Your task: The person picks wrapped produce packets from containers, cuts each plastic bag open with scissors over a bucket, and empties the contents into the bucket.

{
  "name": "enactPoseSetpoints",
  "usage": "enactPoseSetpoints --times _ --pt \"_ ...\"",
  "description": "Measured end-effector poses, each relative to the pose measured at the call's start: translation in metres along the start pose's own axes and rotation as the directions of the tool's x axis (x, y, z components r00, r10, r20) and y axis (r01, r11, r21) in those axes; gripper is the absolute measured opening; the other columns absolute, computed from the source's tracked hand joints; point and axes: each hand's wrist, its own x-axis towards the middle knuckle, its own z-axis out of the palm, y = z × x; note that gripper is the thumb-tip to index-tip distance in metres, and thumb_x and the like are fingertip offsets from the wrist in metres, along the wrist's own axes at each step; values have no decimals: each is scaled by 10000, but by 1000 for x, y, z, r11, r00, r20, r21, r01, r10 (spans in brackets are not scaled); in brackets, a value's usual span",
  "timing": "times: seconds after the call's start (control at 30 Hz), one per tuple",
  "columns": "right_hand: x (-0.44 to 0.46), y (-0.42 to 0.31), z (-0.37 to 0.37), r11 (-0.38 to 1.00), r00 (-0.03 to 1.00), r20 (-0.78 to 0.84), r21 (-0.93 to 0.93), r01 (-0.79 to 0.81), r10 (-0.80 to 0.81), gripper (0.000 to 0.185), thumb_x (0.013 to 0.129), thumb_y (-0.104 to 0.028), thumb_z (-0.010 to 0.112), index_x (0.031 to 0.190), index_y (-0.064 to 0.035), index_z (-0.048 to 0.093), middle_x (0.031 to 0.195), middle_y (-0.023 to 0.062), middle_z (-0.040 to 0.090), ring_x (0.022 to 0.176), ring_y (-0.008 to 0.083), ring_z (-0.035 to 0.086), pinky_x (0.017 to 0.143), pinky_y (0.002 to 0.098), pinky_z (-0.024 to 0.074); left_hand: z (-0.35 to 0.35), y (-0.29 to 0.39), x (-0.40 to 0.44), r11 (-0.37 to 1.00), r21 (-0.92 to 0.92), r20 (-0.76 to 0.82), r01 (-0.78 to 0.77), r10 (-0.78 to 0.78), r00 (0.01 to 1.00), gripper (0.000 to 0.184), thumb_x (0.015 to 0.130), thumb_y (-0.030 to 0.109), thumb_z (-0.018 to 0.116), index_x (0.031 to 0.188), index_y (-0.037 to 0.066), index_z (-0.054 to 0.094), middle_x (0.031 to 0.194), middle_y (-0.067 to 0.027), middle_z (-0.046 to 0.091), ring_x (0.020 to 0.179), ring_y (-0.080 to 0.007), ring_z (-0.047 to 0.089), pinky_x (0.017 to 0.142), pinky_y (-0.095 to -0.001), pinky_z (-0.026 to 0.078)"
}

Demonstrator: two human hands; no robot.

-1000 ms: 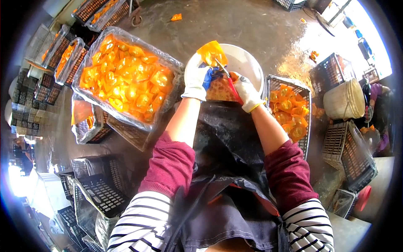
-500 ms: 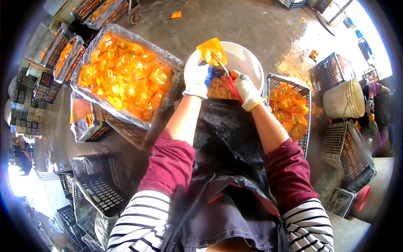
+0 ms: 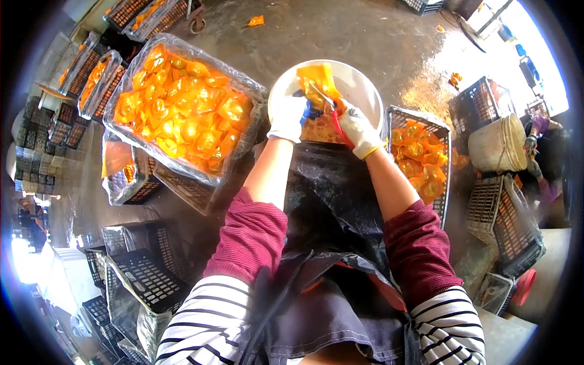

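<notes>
My left hand grasping packet; my right hand clenched round scissors, blades slanting up-left across packet, bucket beneath.

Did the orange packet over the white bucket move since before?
Yes. The orange packet has moved right and slightly down the picture: earlier it stuck out past the far-left rim of the white bucket; now it shows inside that rim.
</notes>
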Motion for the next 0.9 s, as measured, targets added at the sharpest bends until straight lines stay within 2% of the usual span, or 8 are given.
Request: enactPoseSetpoints --times 0.2,0.3,0.37,0.4,0.5,0.6,0.63,0.9 --pt "0 -15 -12 650 791 375 452 -611 483 183 904 -140 528 1044 -96 636 694 12 587 519 107 504 448 254 380 -10 18 -10 856 496 19 -149 161 987 213 847 122 528 970 5 656 917 -184 661 848 -303 639 748 -365 519" --pt "0 -25 -22 624 771 453 460 -632 447 200 898 -148 597 1064 -40 625 806 5 601 660 85 508 570 233 414 -14 25 -12 801 578 -11 -157 200 980 240 853 128 537 1035 6 633 960 -173 654 872 -263 634 708 -341 523" --pt "2 -26 -25 577 765 462 505 -642 448 208 879 -156 600 1064 -63 623 755 25 614 584 105 536 481 231 398 -14 26 -3 998 -23 12 53 -53 999 308 884 160 519 1142 7 589 1047 -128 640 958 -232 609 804 -325 507" --pt "2 -25 -26 552 762 466 526 -647 449 213 869 -160 601 1064 -75 622 729 35 620 546 115 550 437 230 390 -13 27 0 927 -329 81 178 -160 984 346 899 176 510 1195 7 567 1090 -106 632 1001 -217 597 852 -316 499" --pt "-1 -11 -23 257 775 494 750 -609 394 258 848 -195 650 1074 -75 620 789 58 642 593 134 595 470 229 423 -18 82 2 116 -878 393 465 -380 837 366 914 251 565 1218 46 559 1139 -73 601 989 -193 591 787 -316 539" --pt "1 -13 -24 336 755 563 677 -654 334 289 839 -219 674 1085 -78 616 825 71 646 642 148 620 525 242 462 -13 91 -1 338 -850 323 403 -270 907 400 904 247 600 1238 37 534 1157 -81 587 981 -184 587 787 -295 531" --pt "1 -8 -19 347 768 559 685 -641 313 300 841 -215 681 1091 -62 616 857 71 647 659 142 623 537 238 481 -9 83 0 657 -704 177 269 -204 963 425 898 242 622 1250 30 515 1136 -88 589 975 -187 585 795 -285 522" --pt "2 -9 -23 372 711 628 607 -702 317 345 849 -204 694 1124 -11 612 948 42 645 837 114 613 670 242 520 -15 75 -1 724 -594 177 349 -306 935 454 905 286 609 1255 14 513 1118 -91 596 978 -183 574 831 -272 495"
